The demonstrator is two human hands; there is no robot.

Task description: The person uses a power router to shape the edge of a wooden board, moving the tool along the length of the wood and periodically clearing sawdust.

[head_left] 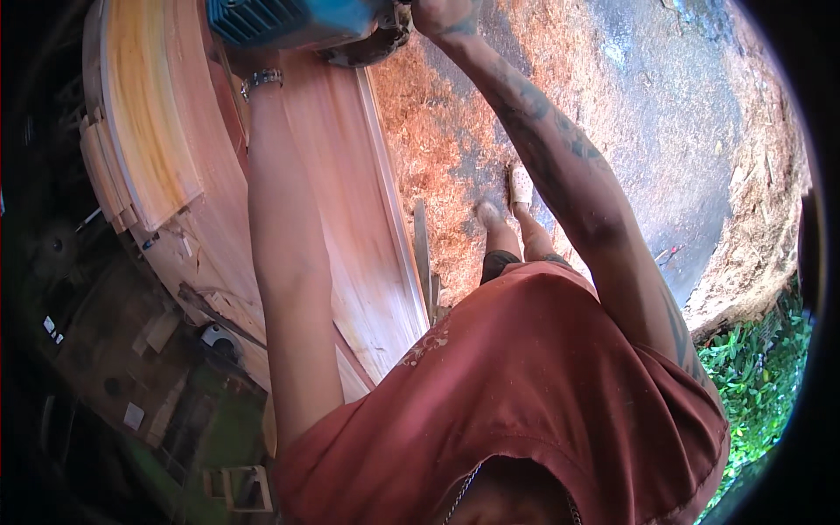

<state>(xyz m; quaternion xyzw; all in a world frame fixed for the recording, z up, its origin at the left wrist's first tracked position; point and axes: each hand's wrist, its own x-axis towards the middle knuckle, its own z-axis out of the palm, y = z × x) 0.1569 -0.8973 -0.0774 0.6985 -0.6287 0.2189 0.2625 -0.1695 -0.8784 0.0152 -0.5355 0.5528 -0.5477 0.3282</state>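
A blue power tool with a vented motor housing and a dark metal end sits over the boards at the top edge of the view. Its exact kind cannot be made out. My right hand is closed at the tool's right end, partly cut off by the frame. My left arm reaches up along the boards, a dark band on its wrist, and my left hand is hidden behind the tool. Under the tool lies a long reddish-brown wooden board with a pale straight edge on its right side.
More planks are stacked to the left, with wood scraps near their ends. Sawdust covers the ground to the right, where my feet in pale clogs stand. Green plants grow at the lower right. A small wooden frame lies lower left.
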